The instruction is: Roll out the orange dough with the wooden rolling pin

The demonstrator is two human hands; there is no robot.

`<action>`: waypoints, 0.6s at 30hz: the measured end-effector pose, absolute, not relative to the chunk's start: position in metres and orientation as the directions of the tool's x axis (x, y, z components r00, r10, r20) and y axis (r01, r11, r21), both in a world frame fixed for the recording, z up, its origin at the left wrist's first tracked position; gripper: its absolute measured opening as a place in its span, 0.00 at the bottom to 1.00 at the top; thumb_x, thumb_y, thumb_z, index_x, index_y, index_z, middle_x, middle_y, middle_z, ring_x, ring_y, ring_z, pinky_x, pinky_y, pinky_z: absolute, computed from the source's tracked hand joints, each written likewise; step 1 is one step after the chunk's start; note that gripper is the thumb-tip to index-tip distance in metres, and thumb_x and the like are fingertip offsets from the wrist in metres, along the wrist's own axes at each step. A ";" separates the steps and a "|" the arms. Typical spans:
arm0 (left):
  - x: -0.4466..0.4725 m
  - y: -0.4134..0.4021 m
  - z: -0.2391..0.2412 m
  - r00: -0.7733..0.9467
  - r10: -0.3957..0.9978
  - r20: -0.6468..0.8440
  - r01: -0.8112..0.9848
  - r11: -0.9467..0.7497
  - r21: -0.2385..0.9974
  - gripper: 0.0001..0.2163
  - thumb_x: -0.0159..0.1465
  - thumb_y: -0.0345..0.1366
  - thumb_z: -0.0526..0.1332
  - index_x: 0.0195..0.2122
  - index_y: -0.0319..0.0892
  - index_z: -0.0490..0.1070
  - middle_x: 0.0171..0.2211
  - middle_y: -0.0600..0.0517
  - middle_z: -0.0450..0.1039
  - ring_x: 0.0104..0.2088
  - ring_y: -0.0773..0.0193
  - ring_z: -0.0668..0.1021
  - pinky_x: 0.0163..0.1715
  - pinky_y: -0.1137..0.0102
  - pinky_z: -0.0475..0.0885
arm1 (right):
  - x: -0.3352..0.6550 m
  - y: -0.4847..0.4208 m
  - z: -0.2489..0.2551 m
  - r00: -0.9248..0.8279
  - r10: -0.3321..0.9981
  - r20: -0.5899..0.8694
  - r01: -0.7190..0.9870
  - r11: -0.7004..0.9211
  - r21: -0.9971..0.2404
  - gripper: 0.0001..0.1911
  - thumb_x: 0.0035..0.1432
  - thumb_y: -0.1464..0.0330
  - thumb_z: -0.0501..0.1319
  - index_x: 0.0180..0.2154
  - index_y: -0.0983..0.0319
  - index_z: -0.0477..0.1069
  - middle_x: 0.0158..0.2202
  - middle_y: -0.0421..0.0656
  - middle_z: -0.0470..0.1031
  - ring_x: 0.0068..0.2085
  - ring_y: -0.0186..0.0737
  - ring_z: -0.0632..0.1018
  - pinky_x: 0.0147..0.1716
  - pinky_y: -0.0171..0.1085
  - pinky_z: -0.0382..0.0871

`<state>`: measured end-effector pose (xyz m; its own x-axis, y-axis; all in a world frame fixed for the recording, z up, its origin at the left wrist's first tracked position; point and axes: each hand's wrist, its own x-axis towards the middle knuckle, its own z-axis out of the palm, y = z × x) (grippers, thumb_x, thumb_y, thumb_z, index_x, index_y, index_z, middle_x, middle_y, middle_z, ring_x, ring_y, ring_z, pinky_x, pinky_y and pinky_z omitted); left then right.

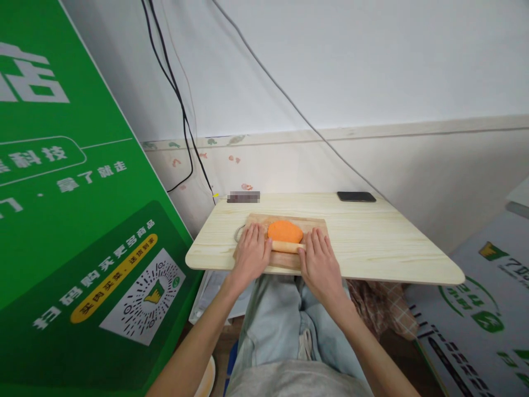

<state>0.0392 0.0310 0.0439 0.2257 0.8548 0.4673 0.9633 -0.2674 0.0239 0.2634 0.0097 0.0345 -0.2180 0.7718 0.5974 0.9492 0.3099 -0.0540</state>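
Note:
A flattened lump of orange dough lies on a wooden cutting board on a small light-wood table. A wooden rolling pin rests across the board at the dough's near edge. My left hand lies flat on the pin's left end, fingers stretched out. My right hand lies flat on its right end, fingers also stretched forward. Both palms press down on the pin; the pin's ends are hidden under them.
A dark phone lies at the table's far right edge. A green printed panel stands close on the left. Cables hang down the white wall behind. Printed boards lie on the floor at right. My legs are under the table.

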 end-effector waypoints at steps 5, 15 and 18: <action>0.039 0.026 0.041 0.233 0.840 0.491 0.959 -0.283 0.030 0.28 0.80 0.41 0.46 0.72 0.23 0.63 0.72 0.27 0.65 0.76 0.44 0.66 0.76 0.50 0.59 | 0.265 0.005 0.031 -0.229 0.761 0.607 0.942 0.330 -0.058 0.32 0.79 0.63 0.46 0.72 0.78 0.62 0.73 0.67 0.65 0.77 0.61 0.63 0.74 0.60 0.58; 0.042 0.057 0.053 0.215 0.871 0.442 0.965 -0.259 0.039 0.26 0.81 0.40 0.45 0.70 0.30 0.68 0.72 0.34 0.68 0.77 0.46 0.64 0.76 0.52 0.59 | 0.269 0.039 0.054 -0.286 0.825 0.487 0.942 0.335 -0.013 0.34 0.80 0.62 0.44 0.71 0.82 0.64 0.71 0.69 0.67 0.75 0.63 0.66 0.75 0.58 0.55; 0.044 0.067 0.060 0.217 0.870 0.442 0.965 -0.259 0.035 0.25 0.80 0.39 0.47 0.70 0.28 0.68 0.71 0.33 0.69 0.76 0.46 0.64 0.76 0.53 0.60 | 0.270 0.052 0.058 -0.277 0.850 0.448 0.948 0.318 -0.018 0.33 0.80 0.62 0.45 0.71 0.80 0.66 0.71 0.69 0.68 0.74 0.63 0.68 0.75 0.58 0.56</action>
